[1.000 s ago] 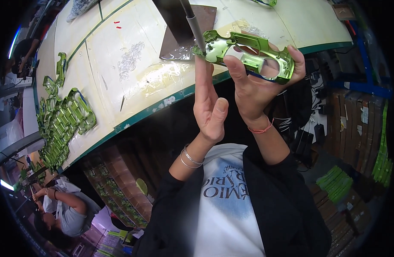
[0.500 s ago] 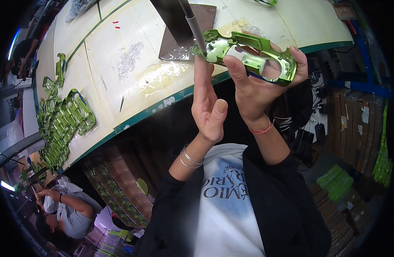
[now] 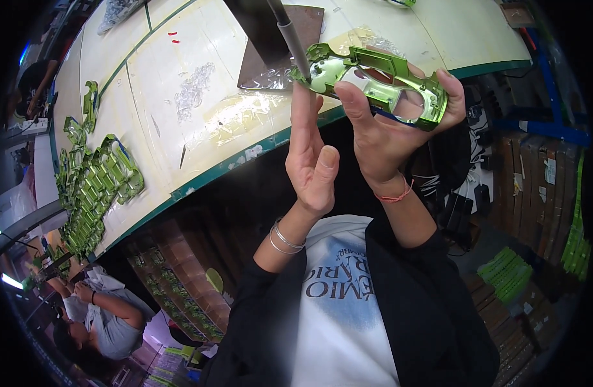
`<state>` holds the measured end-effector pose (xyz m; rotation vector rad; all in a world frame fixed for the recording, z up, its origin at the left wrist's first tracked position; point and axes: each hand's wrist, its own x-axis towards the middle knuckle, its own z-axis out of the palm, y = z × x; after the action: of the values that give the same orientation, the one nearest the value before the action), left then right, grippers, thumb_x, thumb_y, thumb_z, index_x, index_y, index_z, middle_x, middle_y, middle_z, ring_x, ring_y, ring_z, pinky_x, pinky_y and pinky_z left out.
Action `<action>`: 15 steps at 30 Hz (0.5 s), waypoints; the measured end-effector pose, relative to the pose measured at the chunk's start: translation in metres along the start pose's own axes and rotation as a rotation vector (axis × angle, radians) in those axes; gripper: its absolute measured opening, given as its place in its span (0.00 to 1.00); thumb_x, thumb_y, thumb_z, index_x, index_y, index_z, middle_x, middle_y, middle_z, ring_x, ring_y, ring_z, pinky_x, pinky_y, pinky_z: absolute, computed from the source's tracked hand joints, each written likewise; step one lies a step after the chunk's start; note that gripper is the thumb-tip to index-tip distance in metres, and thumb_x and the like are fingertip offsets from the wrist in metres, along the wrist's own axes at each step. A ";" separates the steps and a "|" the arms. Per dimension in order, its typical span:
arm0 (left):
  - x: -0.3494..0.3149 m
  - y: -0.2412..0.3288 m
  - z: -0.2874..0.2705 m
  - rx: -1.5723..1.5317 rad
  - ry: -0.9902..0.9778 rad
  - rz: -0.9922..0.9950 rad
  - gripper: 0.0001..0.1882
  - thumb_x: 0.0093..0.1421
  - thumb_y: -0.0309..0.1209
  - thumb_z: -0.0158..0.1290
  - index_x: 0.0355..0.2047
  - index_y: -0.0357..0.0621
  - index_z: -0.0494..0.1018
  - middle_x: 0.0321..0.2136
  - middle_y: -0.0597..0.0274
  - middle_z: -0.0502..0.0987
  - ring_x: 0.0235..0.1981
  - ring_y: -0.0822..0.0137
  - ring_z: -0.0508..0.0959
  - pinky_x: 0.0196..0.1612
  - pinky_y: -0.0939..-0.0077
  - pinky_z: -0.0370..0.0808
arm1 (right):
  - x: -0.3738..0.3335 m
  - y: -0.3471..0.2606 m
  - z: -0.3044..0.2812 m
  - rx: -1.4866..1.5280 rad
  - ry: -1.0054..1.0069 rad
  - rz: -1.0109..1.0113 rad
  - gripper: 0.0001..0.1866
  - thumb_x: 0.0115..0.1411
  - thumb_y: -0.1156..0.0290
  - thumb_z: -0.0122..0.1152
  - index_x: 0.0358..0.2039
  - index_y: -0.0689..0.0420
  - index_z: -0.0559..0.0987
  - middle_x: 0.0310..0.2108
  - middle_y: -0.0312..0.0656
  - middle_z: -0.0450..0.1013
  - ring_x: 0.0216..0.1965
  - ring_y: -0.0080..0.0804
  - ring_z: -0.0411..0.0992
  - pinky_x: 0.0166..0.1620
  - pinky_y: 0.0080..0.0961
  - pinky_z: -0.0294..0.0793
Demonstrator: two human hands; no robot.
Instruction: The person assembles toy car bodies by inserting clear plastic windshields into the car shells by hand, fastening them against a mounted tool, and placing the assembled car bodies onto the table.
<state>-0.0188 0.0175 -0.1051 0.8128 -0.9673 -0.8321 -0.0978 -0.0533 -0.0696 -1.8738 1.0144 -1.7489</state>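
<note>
A shiny green plastic shell (image 3: 397, 67) with two large openings is in my right hand (image 3: 400, 138), its inner side facing up. The right thumb lies along the near edge, and the fingers wrap around the far side and right end. My left hand (image 3: 311, 164) is under the shell's left end, fingers stretched out and thumb apart; its fingertips are partly hidden. A grey metal rod (image 3: 292, 42) slants down from above, its lower tip at the shell's left end, next to the left fingertips. Whether the tip touches the shell, I cannot tell.
A brown plate (image 3: 261, 72) lies behind the rod on the cream table (image 3: 229, 145). Clear plastic scraps (image 3: 193, 90) are scattered further left. Similar green shells (image 3: 100, 180) are piled at the left edge. Stacked cartons (image 3: 535, 187) stand at right; another person (image 3: 112, 316) is at lower left.
Both hands and the shell stay almost in place, with only a very slight shift. At lower left, the other person's arms have moved a little.
</note>
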 end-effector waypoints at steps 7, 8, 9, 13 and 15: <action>0.006 0.012 0.002 0.025 -0.021 -0.020 0.44 0.70 0.44 0.47 0.72 0.25 0.41 0.74 0.42 0.44 0.75 0.51 0.47 0.74 0.55 0.47 | -0.007 0.013 0.006 0.164 0.106 0.061 0.55 0.46 0.66 0.84 0.61 0.55 0.48 0.53 0.47 0.59 0.50 0.32 0.72 0.48 0.23 0.78; 0.006 0.012 0.002 0.026 -0.020 -0.020 0.44 0.70 0.44 0.47 0.72 0.25 0.41 0.74 0.42 0.44 0.75 0.51 0.47 0.74 0.55 0.47 | -0.006 0.012 0.006 0.139 0.104 0.062 0.55 0.46 0.67 0.85 0.61 0.56 0.48 0.52 0.47 0.58 0.50 0.32 0.71 0.48 0.23 0.78; 0.007 0.013 0.001 0.043 -0.024 -0.018 0.43 0.70 0.44 0.47 0.72 0.25 0.42 0.74 0.41 0.44 0.75 0.51 0.47 0.73 0.55 0.47 | -0.007 0.012 0.006 0.113 0.102 0.064 0.55 0.45 0.67 0.85 0.61 0.56 0.49 0.52 0.46 0.58 0.49 0.32 0.71 0.48 0.23 0.78; 0.008 0.015 -0.003 0.137 -0.050 0.001 0.41 0.71 0.43 0.46 0.71 0.25 0.45 0.74 0.41 0.46 0.75 0.51 0.48 0.72 0.57 0.49 | -0.005 0.009 0.008 0.199 0.129 0.101 0.55 0.45 0.68 0.85 0.61 0.56 0.49 0.52 0.46 0.58 0.50 0.32 0.70 0.48 0.23 0.77; 0.009 0.016 -0.002 0.164 -0.049 0.010 0.41 0.71 0.43 0.46 0.71 0.25 0.45 0.74 0.41 0.46 0.75 0.52 0.48 0.72 0.58 0.50 | -0.002 0.003 0.006 0.045 0.090 0.061 0.55 0.45 0.69 0.85 0.61 0.56 0.49 0.53 0.46 0.58 0.49 0.32 0.71 0.48 0.23 0.78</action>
<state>-0.0100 0.0172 -0.0884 0.9308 -1.0926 -0.7743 -0.0928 -0.0554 -0.0737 -1.7324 1.0454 -1.8199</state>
